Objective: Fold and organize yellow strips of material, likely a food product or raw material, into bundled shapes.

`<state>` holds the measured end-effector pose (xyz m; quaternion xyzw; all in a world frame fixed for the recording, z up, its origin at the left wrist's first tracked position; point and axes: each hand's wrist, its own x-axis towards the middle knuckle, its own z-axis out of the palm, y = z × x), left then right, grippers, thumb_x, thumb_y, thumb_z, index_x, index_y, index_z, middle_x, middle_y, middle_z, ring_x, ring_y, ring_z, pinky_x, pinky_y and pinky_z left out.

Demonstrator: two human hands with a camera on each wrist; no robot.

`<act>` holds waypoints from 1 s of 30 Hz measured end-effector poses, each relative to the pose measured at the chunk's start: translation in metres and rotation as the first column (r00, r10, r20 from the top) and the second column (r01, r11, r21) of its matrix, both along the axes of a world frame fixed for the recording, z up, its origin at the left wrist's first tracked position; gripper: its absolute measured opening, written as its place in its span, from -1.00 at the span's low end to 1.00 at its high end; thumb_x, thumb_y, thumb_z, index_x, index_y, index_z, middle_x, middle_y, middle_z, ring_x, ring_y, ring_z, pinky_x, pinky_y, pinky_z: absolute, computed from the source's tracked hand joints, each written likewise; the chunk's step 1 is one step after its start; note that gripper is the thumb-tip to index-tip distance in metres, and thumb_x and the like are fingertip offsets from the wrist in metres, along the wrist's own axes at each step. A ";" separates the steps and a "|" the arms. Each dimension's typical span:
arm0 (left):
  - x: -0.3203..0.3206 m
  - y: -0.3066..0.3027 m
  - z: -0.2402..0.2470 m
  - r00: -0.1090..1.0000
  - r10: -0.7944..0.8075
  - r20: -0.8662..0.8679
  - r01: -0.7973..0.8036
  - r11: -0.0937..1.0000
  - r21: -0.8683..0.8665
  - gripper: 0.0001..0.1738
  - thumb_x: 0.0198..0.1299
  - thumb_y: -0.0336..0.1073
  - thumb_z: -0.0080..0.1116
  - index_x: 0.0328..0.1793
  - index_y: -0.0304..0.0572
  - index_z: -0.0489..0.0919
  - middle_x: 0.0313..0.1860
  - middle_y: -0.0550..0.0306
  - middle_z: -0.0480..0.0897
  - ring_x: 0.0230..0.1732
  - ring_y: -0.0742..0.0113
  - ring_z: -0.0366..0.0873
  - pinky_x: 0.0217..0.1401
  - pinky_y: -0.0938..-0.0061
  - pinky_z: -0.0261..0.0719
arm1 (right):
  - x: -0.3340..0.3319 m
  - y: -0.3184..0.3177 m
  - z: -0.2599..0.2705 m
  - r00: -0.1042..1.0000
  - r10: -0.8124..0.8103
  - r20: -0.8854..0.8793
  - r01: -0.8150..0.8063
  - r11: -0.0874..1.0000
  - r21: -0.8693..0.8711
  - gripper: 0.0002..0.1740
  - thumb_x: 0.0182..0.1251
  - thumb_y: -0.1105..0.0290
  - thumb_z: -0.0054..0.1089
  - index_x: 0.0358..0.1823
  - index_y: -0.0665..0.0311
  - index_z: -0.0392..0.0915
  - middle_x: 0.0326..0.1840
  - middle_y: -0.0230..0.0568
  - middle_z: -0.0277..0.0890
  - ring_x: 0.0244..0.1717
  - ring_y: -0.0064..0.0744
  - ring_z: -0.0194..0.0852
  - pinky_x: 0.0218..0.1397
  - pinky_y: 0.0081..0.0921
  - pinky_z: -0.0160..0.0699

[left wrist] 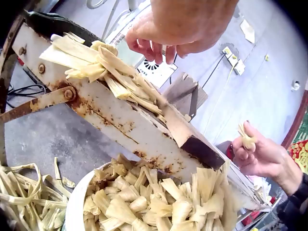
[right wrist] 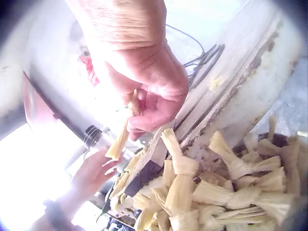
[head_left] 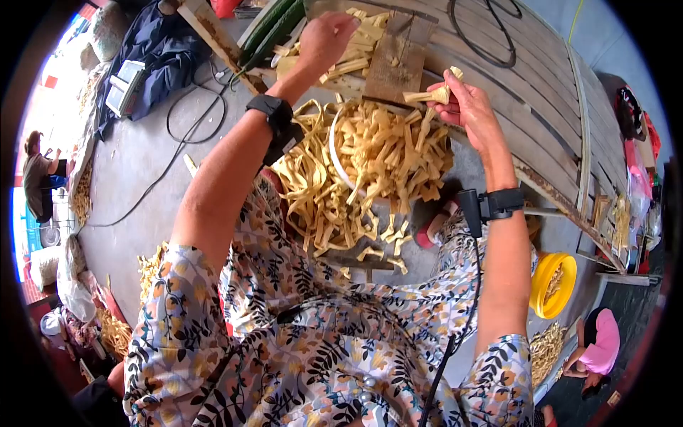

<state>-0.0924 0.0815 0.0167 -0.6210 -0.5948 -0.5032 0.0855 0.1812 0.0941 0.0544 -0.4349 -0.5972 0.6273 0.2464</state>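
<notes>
My right hand (head_left: 473,110) pinches a knotted pale-yellow strip (head_left: 435,95) between thumb and fingers, near the edge of the slatted bench. Its flared end hangs below the fingers in the right wrist view. My left hand (head_left: 327,44) hovers over a pile of flat yellow strips (left wrist: 127,79) on the bench; its fingers (left wrist: 158,52) hang loosely bent with nothing between them. Below both hands, a white-rimmed bucket (left wrist: 77,204) is heaped with knotted strips (head_left: 384,153). Long untied strips (head_left: 302,174) lie to its left.
A wooden board (head_left: 400,60) lies on the slatted bench (head_left: 530,107) beside the strip pile. Loose knots (head_left: 370,252) are scattered on the floor near the feet. A yellow bucket (head_left: 544,295) stands at right, and a black cable (head_left: 167,167) runs across the floor at left.
</notes>
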 end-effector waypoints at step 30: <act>0.092 -0.088 0.023 0.835 -0.396 0.382 0.550 0.587 -0.594 -0.82 0.21 -0.34 -0.02 -0.17 -0.24 0.55 -0.53 0.19 0.59 -0.54 0.51 0.54 -0.50 0.62 0.52 | -0.006 -0.022 -0.009 0.997 -0.071 -0.035 0.073 0.995 0.065 -0.77 0.12 0.33 0.21 -0.35 0.37 0.48 -0.47 -0.33 0.51 -0.56 -0.66 0.49 -0.58 -0.84 0.40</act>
